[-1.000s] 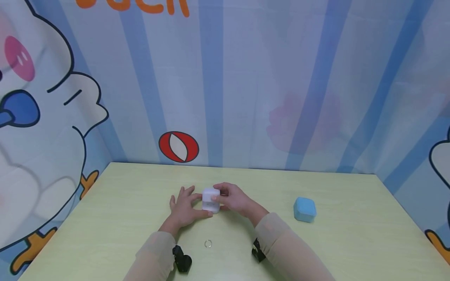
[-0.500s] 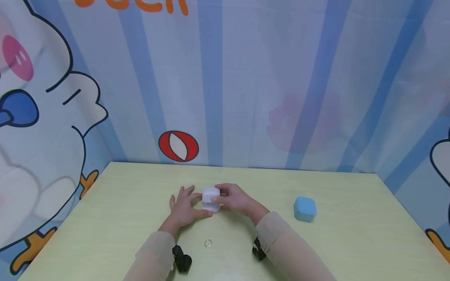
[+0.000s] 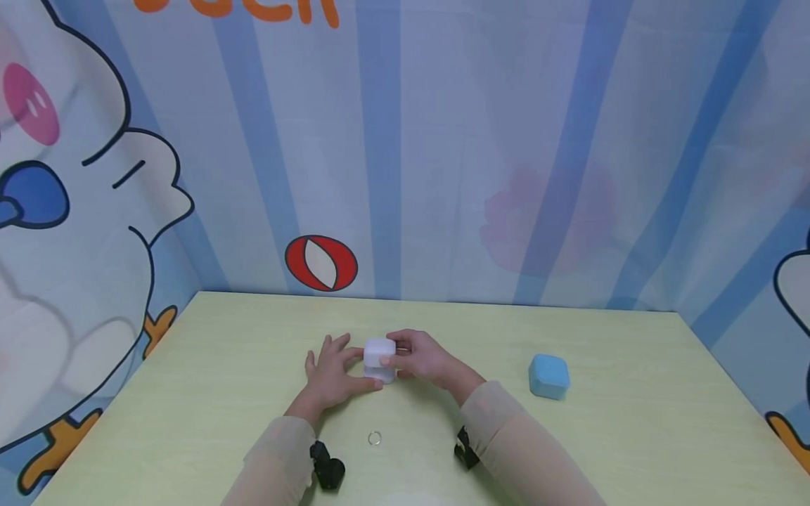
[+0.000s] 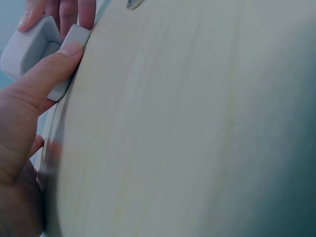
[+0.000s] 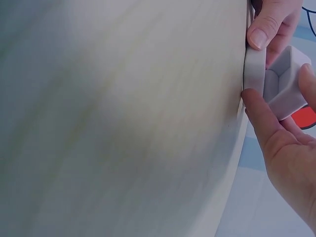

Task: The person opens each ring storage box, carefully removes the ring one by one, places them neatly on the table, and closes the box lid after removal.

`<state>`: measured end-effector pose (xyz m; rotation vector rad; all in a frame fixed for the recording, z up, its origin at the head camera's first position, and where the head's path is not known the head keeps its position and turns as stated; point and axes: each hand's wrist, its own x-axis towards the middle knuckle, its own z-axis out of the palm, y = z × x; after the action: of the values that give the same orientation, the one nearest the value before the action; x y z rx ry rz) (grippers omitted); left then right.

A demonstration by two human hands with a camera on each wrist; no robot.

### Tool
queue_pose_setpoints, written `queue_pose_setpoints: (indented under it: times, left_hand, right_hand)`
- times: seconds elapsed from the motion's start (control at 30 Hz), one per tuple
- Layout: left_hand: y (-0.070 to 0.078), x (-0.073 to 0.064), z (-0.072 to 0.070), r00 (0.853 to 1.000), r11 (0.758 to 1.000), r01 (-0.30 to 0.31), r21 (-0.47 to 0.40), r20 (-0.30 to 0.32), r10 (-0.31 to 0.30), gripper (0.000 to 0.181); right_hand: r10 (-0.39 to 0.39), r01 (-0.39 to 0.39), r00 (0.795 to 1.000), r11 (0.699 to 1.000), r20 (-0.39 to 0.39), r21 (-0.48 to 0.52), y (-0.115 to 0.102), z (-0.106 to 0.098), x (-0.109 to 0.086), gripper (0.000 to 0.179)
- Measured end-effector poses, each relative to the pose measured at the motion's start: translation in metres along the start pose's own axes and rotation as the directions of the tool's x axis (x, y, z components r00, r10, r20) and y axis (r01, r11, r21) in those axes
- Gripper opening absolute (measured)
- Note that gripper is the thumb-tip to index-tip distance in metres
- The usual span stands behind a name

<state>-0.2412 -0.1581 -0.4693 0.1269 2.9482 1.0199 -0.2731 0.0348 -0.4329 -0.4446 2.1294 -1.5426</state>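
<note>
A small pale lavender ring box (image 3: 379, 349) stands on the table between both hands, its lid tilted partly open. My left hand (image 3: 333, 376) grips the base (image 5: 255, 71) low down between thumb and forefinger, the other fingers spread. With its thumb on the lid (image 4: 16, 55) and a finger low against the base, my right hand (image 3: 425, 360) holds the box from the right. Padded lining shows inside the gap in the right wrist view. A thin metal ring (image 3: 375, 438) lies on the table nearer the body, between the forearms.
A light blue rounded box (image 3: 549, 377) sits to the right on the pale wooden table (image 3: 633, 422). Behind the table hangs a blue striped cartoon backdrop (image 3: 443, 154). Black wrist devices (image 3: 329, 467) are worn on both forearms.
The ring box's lid has tipped up a little from its base, with a gap now showing. Both hands stay in nearly the same place; ring and blue box have not moved.
</note>
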Motion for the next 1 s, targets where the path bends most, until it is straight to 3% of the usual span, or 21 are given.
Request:
queue_pose_setpoints:
  times: [1.0]
  left_hand:
    - [0.0015,-0.0011,-0.0009,1.0,1.0,0.0,0.0,0.006,0.0,0.067]
  right_hand:
    - [0.026,-0.026,1.0,0.998,-0.001,-0.049,-0.0011,-0.0021,-0.0023,0.058]
